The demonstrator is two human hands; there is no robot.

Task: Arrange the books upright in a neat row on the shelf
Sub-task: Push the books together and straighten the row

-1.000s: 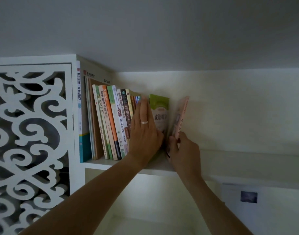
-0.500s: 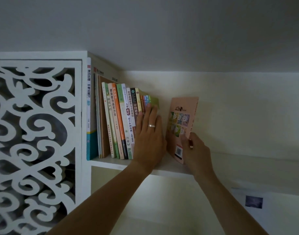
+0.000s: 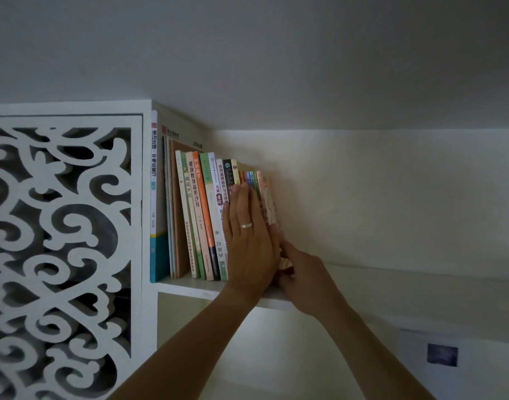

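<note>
A row of several books (image 3: 202, 215) stands upright at the left end of a white shelf (image 3: 391, 281), leaning slightly left. A thin pink book (image 3: 269, 202) stands at the row's right end, against the others. My left hand (image 3: 249, 241) lies flat with straight fingers on the spines of the rightmost books, a ring on one finger. My right hand (image 3: 303, 272) is at the pink book's lower edge, its fingertips hidden behind my left hand, so its hold on the book is unclear.
A white carved lattice panel (image 3: 60, 241) closes the cabinet to the left of the books. The shelf board runs on to the right under a pale back wall. A lower compartment (image 3: 247, 356) opens beneath the shelf. A small dark label (image 3: 442, 355) sits at lower right.
My right hand has swung the pink book from facing outward to upright against the row's right end. My left hand stays flat on the spines. The camera view has shifted slightly.
</note>
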